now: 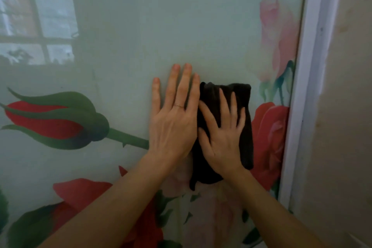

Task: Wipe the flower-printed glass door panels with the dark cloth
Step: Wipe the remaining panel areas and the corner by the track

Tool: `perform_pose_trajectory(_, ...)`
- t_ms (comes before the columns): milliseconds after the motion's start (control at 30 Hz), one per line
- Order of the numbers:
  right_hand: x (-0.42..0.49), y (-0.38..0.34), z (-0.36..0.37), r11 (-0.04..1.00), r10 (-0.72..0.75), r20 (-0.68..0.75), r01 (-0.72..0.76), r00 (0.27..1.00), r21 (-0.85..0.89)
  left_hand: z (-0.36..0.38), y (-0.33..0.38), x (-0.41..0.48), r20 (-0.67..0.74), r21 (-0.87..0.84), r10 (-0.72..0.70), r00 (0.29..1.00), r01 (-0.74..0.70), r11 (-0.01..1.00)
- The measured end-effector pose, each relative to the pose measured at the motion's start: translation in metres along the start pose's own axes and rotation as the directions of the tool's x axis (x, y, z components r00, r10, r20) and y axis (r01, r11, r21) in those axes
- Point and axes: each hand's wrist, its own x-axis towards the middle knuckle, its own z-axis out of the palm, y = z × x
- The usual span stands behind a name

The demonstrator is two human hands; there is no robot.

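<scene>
Glass panel [141, 26]: cloth [244, 94] under right hand [223, 139]

1. The left hand [173, 125] wears one thin, gold-toned ring [178, 105], a plain narrow band low on the ring finger.
2. Its nails [176, 67] are short and rounded, at 12 o'clock on the hand.
3. The right hand [223, 139] has bare fingers.
4. The left forearm [120, 197], at 7 o'clock in the view, is bare down to the frame's edge.
5. The right forearm [271, 209], at 5 o'clock, is bare likewise.
</scene>
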Motion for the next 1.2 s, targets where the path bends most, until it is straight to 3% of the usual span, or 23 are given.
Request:
perform_pose_trajectory(67, -0.001, 0.020, -0.002, 1.000, 0.021, -0.019, -0.022, 1.000, -0.021, 0.001, -0.002, 0.000, -0.003, 0.008, 0.007, 1.000, -0.007, 1.000)
perform_pose_trajectory(167, 0.004, 0.036, -0.001, 0.952, 0.306, -0.088, -0.304, 0.948, 0.036, 0.001, 0.001, 0.002, -0.005, 0.009, 0.018, 1.000, -0.018, 1.000)
perform_pose_trajectory(233, 0.005, 0.026, 0.002, 0.911, 0.411, -0.097, -0.405, 0.906, 0.076, 0.005, 0.006, 0.003, 0.011, 0.000, 0.052, 0.999, -0.052, 0.999)
perform_pose_trajectory(300, 0.000, 0.018, 0.001, 0.933, 0.358, -0.057, -0.354, 0.932, 0.070, 0.013, 0.020, 0.005, 0.022, -0.007, 0.074, 0.997, -0.074, 0.997)
perform_pose_trajectory(400, -0.016, 0.021, -0.003, 0.988, 0.137, 0.040, -0.139, 0.990, 0.061, 0.020, 0.028, 0.004, 0.028, 0.014, 0.064, 0.998, -0.064, 0.998)
perform_pose_trajectory(467, -0.015, 0.044, -0.008, 0.993, 0.101, 0.073, -0.105, 0.992, 0.057, 0.022, 0.031, 0.005, 0.021, 0.027, 0.066, 0.998, -0.067, 0.997)
perform_pose_trajectory(533, -0.008, 0.067, -0.012, 0.971, 0.227, 0.049, -0.230, 0.973, 0.067, 0.023, 0.031, 0.006, 0.022, 0.034, 0.074, 0.997, -0.075, 0.997)
perform_pose_trajectory(633, 0.007, 0.084, -0.017, 0.855, 0.500, 0.032, -0.499, 0.866, 0.140, 0.024, 0.035, 0.008, 0.027, 0.026, 0.097, 0.995, -0.097, 0.995)
perform_pose_trajectory(700, 0.011, 0.081, -0.017, 0.816, 0.558, 0.046, -0.558, 0.829, 0.152, 0.026, 0.041, 0.010, 0.031, 0.002, 0.122, 0.992, -0.122, 0.993)
perform_pose_trajectory(900, -0.013, 0.084, -0.015, 0.957, 0.268, 0.089, -0.276, 0.959, 0.090, 0.043, 0.067, 0.011, 0.049, -0.025, 0.134, 0.990, -0.133, 0.991)
perform_pose_trajectory(1100, 0.010, 0.110, -0.027, 0.847, 0.497, 0.100, -0.507, 0.862, 0.160, 0.051, 0.079, 0.012, 0.059, -0.036, 0.152, 0.987, -0.150, 0.988)
perform_pose_trajectory(1200, 0.001, 0.096, -0.022, 0.900, 0.413, 0.090, -0.421, 0.906, 0.113, 0.056, 0.089, 0.016, 0.041, -0.028, 0.143, 0.989, -0.141, 0.990)
